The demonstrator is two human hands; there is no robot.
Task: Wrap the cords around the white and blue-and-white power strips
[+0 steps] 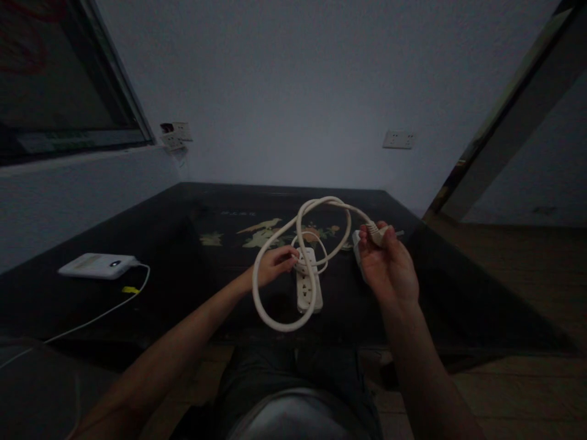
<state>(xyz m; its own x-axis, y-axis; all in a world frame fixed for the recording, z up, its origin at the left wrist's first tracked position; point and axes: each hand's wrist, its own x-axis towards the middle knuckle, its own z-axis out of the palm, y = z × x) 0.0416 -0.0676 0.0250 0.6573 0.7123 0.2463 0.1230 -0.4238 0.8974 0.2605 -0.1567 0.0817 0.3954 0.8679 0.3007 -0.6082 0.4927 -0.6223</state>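
Observation:
A long white power cord hangs in loose loops between my hands, above a dark table. My right hand is closed around the plug at the cord's end, palm turned up. Low at the far end of the white power strip, my left hand has its fingers pinched on a thinner-looking loop of the cord; the exact contact is partly hidden. The strip lies lengthwise on the table, its sockets facing up, with cord passing over it. Behind my right hand a white object is mostly covered.
A white power bank-like device lies on the left of the table, with a thin white cable and yellow tag. Wall sockets sit behind the table. A bird-and-flower picture decorates the tabletop.

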